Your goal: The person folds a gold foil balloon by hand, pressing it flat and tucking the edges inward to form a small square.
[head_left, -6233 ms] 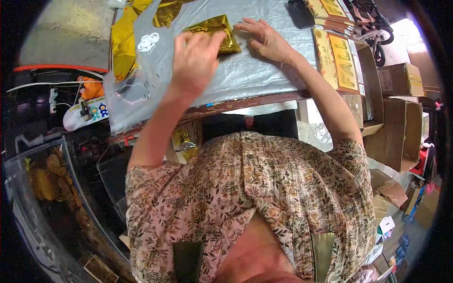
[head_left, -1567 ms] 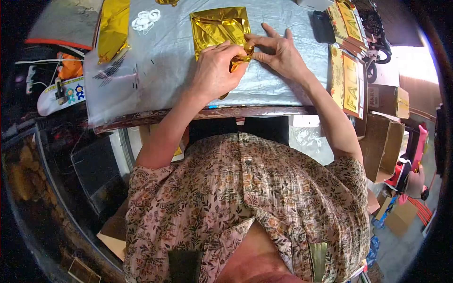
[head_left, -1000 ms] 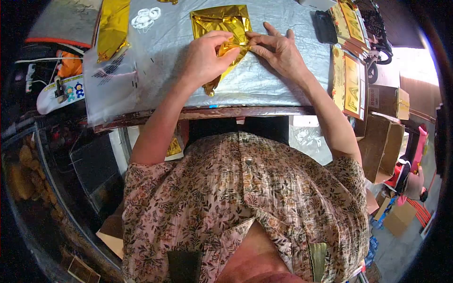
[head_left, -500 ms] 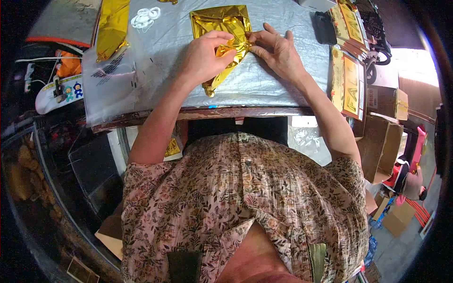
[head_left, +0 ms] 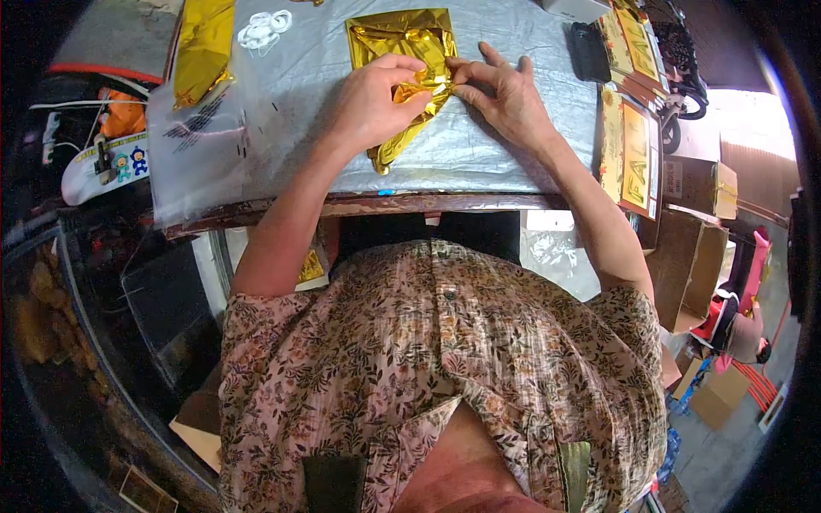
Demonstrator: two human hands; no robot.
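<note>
While left hand (head_left: 372, 103) grips foil (head_left: 398, 38), right hand (head_left: 506, 98) pinches

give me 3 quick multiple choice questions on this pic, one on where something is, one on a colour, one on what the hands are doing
1. Where do the white rings lie?
A. on the table cover, left of the flat foil sheet
B. on the floor
C. inside a cardboard box

2. What colour is the foil piece that the hands work on?
A. silver
B. gold
C. red

3. How do the hands stand?
A. the left hand and the right hand both pinch the foil piece
B. both lie flat, off the foil
C. one hangs below the table

1 A: the rings sit on the grey cover, apart from the sheet on its left.
2 B: it shines gold.
3 A: the fingertips of both hands meet on it in a closed grip.
</note>
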